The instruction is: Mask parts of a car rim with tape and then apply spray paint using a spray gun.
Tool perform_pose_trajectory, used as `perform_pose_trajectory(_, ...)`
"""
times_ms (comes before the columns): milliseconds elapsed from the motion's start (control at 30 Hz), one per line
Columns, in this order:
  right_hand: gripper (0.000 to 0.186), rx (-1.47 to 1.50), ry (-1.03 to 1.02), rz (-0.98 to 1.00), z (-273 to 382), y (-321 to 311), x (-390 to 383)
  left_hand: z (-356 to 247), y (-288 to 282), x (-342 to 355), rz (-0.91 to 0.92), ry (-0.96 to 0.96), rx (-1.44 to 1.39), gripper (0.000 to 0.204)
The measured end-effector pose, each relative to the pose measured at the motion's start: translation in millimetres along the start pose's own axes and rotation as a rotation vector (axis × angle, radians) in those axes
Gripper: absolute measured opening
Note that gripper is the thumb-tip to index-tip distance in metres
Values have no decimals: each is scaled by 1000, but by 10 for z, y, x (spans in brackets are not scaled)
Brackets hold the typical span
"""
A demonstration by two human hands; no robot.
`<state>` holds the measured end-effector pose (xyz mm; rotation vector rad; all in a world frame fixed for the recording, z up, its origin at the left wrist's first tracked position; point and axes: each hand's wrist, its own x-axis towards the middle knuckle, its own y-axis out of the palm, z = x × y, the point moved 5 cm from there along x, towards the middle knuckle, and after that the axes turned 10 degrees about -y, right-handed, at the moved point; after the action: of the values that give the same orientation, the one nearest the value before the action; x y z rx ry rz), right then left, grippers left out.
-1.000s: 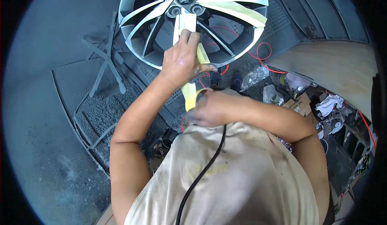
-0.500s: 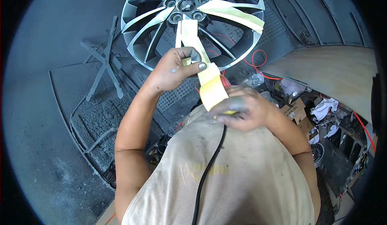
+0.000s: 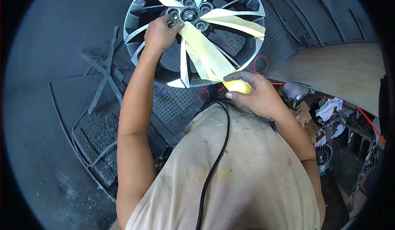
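Observation:
A silver and dark grey alloy wheel (image 3: 135, 53) fills the top middle, its hub cap (image 3: 189, 14) in the centre. A wide strip of pale yellow masking tape (image 3: 205, 55) stretches from beside the hub over a lower spoke to the wheel's near edge. At the hub end, my left hand (image 3: 159, 34) pinches the strip's upper corner between thumb and fingers. Off the near edge, my right hand (image 3: 259, 93) is wrapped round the yellow tape roll (image 3: 238, 86), from which the strip runs. Another masked spoke (image 3: 236, 23) lies at the right; the narrow spoke left of the strip is bare.
Left of the wheel stands a grey cross-shaped stand (image 3: 108, 67). A red hose (image 3: 263, 59) loops on the floor at the right, near a wooden panel (image 3: 329, 71). Cardboard and white rags (image 3: 329, 108) lie lower right. A black cord (image 3: 218, 160) hangs down my shirt.
My left hand has moved up to the hub, carrying the tape's end. My right hand has shifted slightly right and up with the roll, and the strip now lies stretched over the spoke.

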<state>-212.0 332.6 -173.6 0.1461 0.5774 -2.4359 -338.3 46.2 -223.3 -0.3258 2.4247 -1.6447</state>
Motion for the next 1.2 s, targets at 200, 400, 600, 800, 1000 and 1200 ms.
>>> perform_pose_trajectory(200, 32, 110, 51, -26, -164, 1, 15, -201, 14, -74, -23, 63, 120, 37)
perform_pose_trajectory(400, 32, 192, 46, 6, -121, 47, 68, -295, 90, -105, -54, 258, 35, 44)
perform_pose_trajectory(600, 27, 202, -22, 21, -37, 39, 258, -390, 245, -65, 226, 208, 105, 48)
perform_pose_trajectory(800, 26, 110, -71, 6, 111, 12, 507, -350, 310, 10, 305, 113, 116, 47)
perform_pose_trajectory(1000, 18, -240, -930, 347, 912, 802, 233, -389, 290, 9, 359, 133, 202, 55)
perform_pose_trajectory(1200, 26, 167, -760, 86, 527, 77, -75, -307, 56, -223, 125, 274, -18, 42)
